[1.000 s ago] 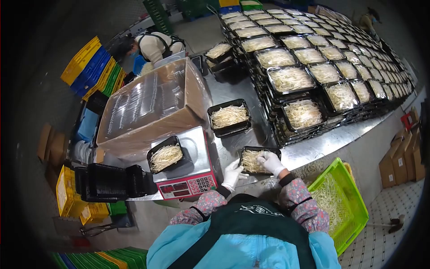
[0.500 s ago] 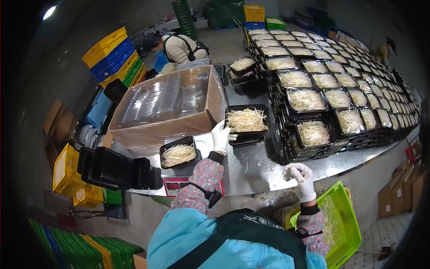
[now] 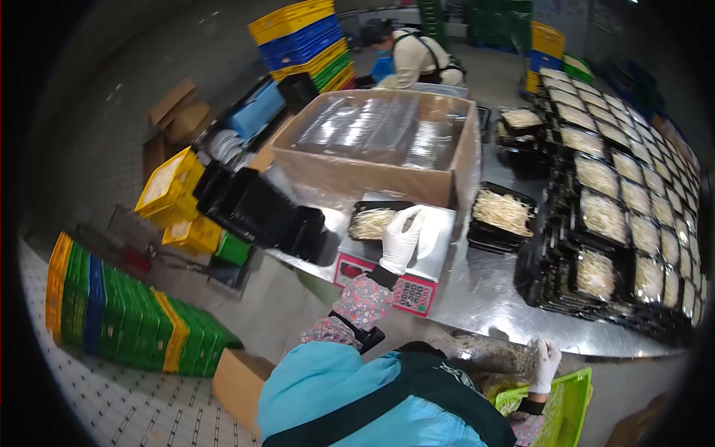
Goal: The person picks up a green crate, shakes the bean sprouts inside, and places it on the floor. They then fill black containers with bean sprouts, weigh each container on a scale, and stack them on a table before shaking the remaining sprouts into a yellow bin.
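Observation:
A black tray [image 3: 370, 223] of bean sprouts sits on the metal scale [image 3: 441, 246]. My gloved left hand [image 3: 403, 240] is at the tray's right end, its fingers curled round the edge and hiding part of it. To the right of the scale, another sprout-filled tray [image 3: 503, 211] tops a short stack. Lower right, my gloved right hand [image 3: 546, 363] hovers above the lime-green crate [image 3: 577, 406] with its fingers closed together. Whatever they may hold is too small to make out. Loose sprouts lie in that crate.
Behind the scale stands a cardboard box [image 3: 365, 160] of clear plastic lids. Nested empty black trays [image 3: 257, 208] lie to its left. Stacked, covered sprout trays [image 3: 602, 216] fill the table's right side. A co-worker [image 3: 421, 56] bends over beyond the box.
My left hand has moved from the stacked sprout tray leftward to the tray on the scale. My right hand has lowered nearer the green crate. The view has turned left.

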Action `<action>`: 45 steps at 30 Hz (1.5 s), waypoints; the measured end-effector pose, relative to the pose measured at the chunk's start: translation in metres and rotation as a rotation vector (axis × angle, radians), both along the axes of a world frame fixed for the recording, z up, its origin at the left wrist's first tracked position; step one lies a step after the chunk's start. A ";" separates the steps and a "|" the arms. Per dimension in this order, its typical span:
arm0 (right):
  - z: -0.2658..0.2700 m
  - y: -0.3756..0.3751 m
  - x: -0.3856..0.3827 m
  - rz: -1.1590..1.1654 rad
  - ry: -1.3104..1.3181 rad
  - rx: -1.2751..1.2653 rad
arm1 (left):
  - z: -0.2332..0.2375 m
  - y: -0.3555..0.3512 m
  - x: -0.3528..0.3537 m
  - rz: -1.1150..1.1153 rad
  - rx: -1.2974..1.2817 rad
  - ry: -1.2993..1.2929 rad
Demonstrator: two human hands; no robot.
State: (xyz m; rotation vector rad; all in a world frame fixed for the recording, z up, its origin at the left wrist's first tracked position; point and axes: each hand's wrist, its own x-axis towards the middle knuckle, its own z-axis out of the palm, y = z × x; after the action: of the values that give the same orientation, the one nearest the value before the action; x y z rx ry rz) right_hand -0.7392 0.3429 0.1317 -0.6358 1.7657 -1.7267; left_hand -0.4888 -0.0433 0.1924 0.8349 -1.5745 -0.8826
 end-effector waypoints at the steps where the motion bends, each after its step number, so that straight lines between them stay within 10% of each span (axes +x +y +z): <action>1: -0.012 0.003 -0.001 0.030 0.035 -0.069 | 0.000 -0.006 0.023 0.172 -0.164 -0.066; 7: -0.037 -0.001 0.001 -0.045 0.064 0.037 | -0.079 -0.071 0.188 1.159 -0.333 -1.090; 9: -0.040 -0.007 -0.003 -0.035 -0.002 -0.025 | -0.134 -0.085 0.238 1.073 -0.143 -1.309; 11: -0.042 -0.011 -0.005 -0.022 0.052 0.014 | -0.138 -0.093 0.271 0.692 0.338 -1.068; 18: -0.039 -0.005 0.012 -0.015 0.030 0.091 | -0.091 -0.089 0.271 0.950 -0.049 -0.462; 22: -0.034 0.017 0.022 -0.089 -0.097 0.147 | -0.009 -0.033 0.169 0.752 -0.236 -0.116; 27: -0.053 0.041 0.040 -0.147 -0.219 0.063 | 0.005 0.095 0.000 -0.433 -0.436 -0.309; 29: -0.058 0.061 0.050 -0.235 0.133 0.288 | -0.033 0.130 -0.043 -0.711 -0.489 -0.447; 33: -0.085 0.145 0.074 -0.514 0.327 0.472 | -0.113 0.139 -0.098 -0.810 -0.541 -0.686; 37: -0.106 0.274 0.123 -0.886 0.238 0.767 | -0.056 0.191 -0.122 -0.737 -0.841 -0.887; 40: -0.137 0.387 0.169 -1.197 0.214 1.057 | -0.072 0.255 -0.138 -1.212 -0.504 -0.516; 45: -0.132 0.520 0.191 -1.429 -0.182 1.383 | -0.152 0.391 -0.199 -1.425 -0.032 -0.794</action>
State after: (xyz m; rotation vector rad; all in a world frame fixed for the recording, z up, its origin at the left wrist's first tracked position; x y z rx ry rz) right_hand -0.5486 0.8625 -0.0003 1.5776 2.7665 -0.5122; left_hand -0.6875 0.3472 0.0402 -0.1907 -2.9324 -1.5637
